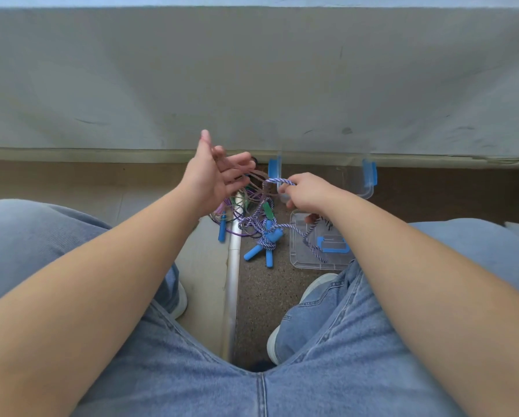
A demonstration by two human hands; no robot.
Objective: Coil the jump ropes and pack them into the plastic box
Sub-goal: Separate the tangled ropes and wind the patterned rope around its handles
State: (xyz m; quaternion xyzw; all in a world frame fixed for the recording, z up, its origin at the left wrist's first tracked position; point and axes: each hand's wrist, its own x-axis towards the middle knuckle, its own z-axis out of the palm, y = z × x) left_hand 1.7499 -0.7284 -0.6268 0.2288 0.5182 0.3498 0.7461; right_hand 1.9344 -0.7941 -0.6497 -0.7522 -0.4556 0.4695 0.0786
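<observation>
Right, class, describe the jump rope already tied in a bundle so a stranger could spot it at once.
Find the metal floor strip between the person's shoes. Just right of it, beside the clear lid, lies the bundled rope. Unlike the loose tangle behind it, its purple-white braid is knotted round its blue handles.

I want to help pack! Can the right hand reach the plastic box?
Probably yes. The box stands open just beyond the right hand, nothing between, though that hand grips a purple rope.
</observation>
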